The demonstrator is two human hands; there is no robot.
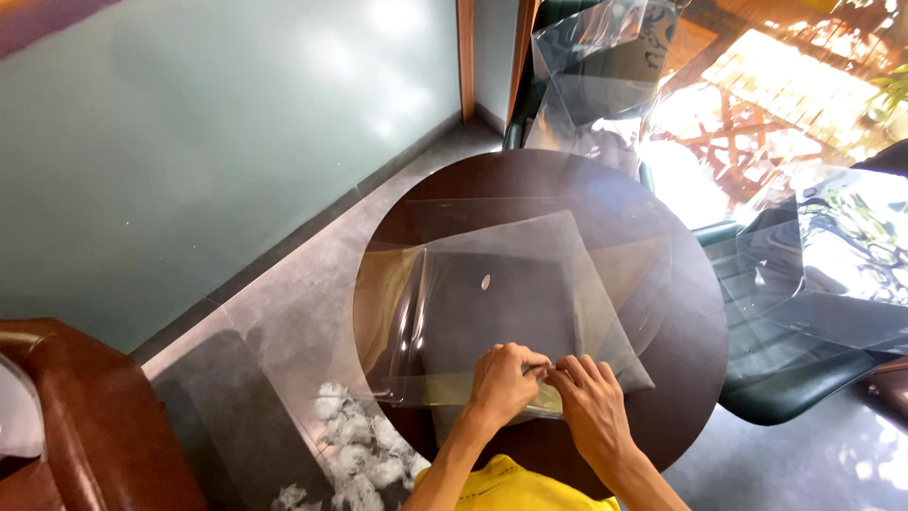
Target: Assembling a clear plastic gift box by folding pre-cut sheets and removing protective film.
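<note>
Left hand (503, 380) and right hand (591, 397) meet fingertip to fingertip, both pinching the near edge of a clear plastic bag (511, 293) spread flat ahead of them on the round dark surface (690, 378).

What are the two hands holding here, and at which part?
Both the left hand and the right hand pinch the near edge of a clear plastic bag lying flat on the round dark table.

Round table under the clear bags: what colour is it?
Dark brown round table, clearest in the head view.
</note>
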